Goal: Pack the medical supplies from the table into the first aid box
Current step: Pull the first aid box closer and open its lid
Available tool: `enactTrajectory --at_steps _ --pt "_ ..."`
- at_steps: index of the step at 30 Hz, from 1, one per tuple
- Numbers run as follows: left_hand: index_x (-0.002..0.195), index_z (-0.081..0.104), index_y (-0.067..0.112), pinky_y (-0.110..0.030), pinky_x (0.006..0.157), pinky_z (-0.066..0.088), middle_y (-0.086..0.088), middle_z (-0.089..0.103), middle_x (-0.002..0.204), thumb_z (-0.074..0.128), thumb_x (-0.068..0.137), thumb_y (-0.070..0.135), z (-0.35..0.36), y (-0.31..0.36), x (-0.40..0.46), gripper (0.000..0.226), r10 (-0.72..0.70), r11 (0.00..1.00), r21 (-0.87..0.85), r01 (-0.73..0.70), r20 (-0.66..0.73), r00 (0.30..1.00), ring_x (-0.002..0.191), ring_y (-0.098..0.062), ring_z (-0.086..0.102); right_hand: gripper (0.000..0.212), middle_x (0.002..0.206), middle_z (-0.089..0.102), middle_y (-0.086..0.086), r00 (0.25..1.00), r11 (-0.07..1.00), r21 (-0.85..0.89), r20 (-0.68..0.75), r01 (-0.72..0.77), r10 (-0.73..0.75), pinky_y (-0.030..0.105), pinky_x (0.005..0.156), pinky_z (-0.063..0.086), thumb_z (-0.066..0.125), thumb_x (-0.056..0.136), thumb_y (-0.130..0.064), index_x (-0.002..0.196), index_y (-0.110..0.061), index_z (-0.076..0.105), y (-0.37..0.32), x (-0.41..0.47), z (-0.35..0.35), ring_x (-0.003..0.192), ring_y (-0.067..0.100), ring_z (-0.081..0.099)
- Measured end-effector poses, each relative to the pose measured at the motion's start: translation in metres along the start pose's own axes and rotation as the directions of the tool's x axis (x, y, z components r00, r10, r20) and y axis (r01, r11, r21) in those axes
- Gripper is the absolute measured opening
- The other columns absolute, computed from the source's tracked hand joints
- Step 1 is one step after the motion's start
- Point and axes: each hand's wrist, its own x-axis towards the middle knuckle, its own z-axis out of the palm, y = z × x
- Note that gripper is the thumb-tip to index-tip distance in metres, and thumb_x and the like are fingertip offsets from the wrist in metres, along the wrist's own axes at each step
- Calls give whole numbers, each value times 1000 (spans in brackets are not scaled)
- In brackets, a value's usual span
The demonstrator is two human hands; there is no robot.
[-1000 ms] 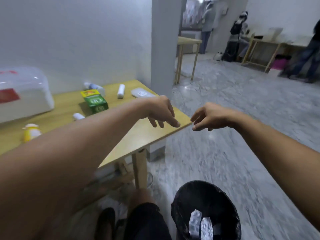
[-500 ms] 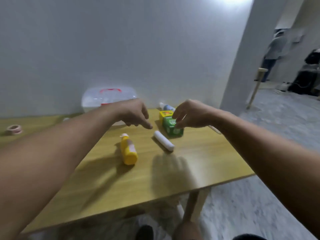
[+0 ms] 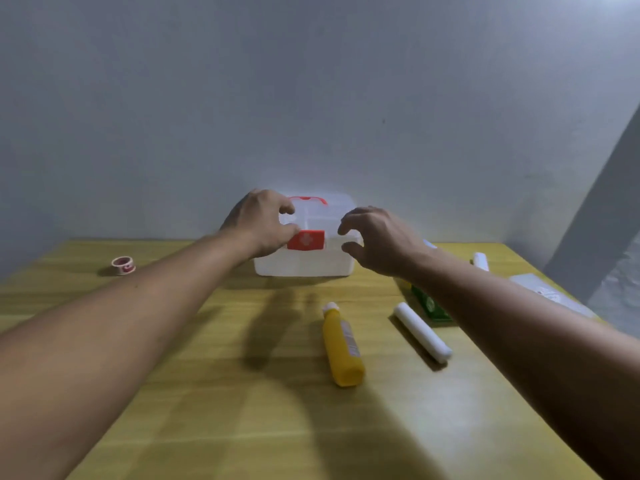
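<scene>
The translucent white first aid box (image 3: 304, 261), with a red handle and a red latch (image 3: 306, 240), stands closed at the back of the wooden table (image 3: 242, 410). My left hand (image 3: 263, 223) rests on its left front, fingers curled on the lid beside the latch. My right hand (image 3: 377, 239) hovers by the box's right side, fingers spread and holding nothing. A yellow bottle (image 3: 341, 348) lies in front of the box. A white roll (image 3: 422, 332) lies to its right. A green box (image 3: 429, 304) is partly hidden under my right forearm.
A small tape roll (image 3: 123, 265) sits at the far left of the table. A second white roll (image 3: 481, 261) and a flat clear packet (image 3: 550, 294) lie at the right edge. The wall stands close behind the box.
The view swung left from the room floor to face the table. Both hands moved from above the green box and bottle to the first aid box; the left one now touches it.
</scene>
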Motion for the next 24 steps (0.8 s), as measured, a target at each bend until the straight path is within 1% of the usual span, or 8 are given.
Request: enactTrajectory --at_steps 3,5,8,10,13,17,21,24 --pt "125 62 14 -38 103 41 -7 57 131 69 83 34 6 -11 10 47 11 999 32 -10 -43 999 126 -25 47 40 140 55 9 997 996 -48 -26 73 -75 40 105 41 69 86 -22 124 -13 62 -3 8 12 130 28 49" --pt "133 55 15 -40 108 37 -7 50 141 69 83 40 10 -18 16 57 -20 999 32 21 -32 999 133 -25 42 53 152 40 11 998 995 -76 -15 67 -68 43 112 32 69 86 -24 136 -17 52 -3 12 20 142 29 34" --pt "145 41 19 -44 117 27 -7 29 158 65 83 51 15 -27 22 74 -112 994 17 111 73 991 145 -26 27 70 161 20 10 1000 998 -63 27 13 -11 47 116 26 69 86 -25 147 -25 34 0 17 29 149 31 14" --pt "149 34 22 -43 119 24 -5 20 162 63 84 54 18 -30 23 78 -148 989 2 148 126 981 148 -26 23 73 162 19 8 999 1000 -19 47 -2 2 46 117 24 67 88 -22 150 -28 28 1 17 32 150 31 11" --pt "149 34 24 -41 119 23 -4 21 162 63 83 55 22 -32 20 78 -145 989 0 146 102 984 148 -26 23 72 161 21 6 999 999 -30 29 23 -22 43 117 25 64 91 -20 151 -30 25 4 15 35 149 30 13" --pt "148 38 25 -41 116 25 -3 26 160 63 81 58 19 -28 12 79 -128 992 15 127 80 989 146 -26 26 67 159 28 8 997 995 -83 -34 64 -67 43 115 29 62 92 -23 150 -29 29 6 8 34 147 32 22" --pt "144 44 25 -40 114 29 -4 33 157 66 77 61 16 -21 5 80 -120 993 26 118 76 990 144 -25 31 60 154 36 15 986 978 -161 -79 133 -147 48 109 38 59 94 -25 148 -25 35 9 -3 33 142 38 33" --pt "144 45 24 -41 114 30 -4 34 157 67 76 60 15 -16 2 80 -122 992 23 120 80 989 144 -25 32 54 143 48 26 963 951 -232 -127 202 -236 57 99 46 63 91 -17 142 -18 44 14 -9 36 130 46 46"
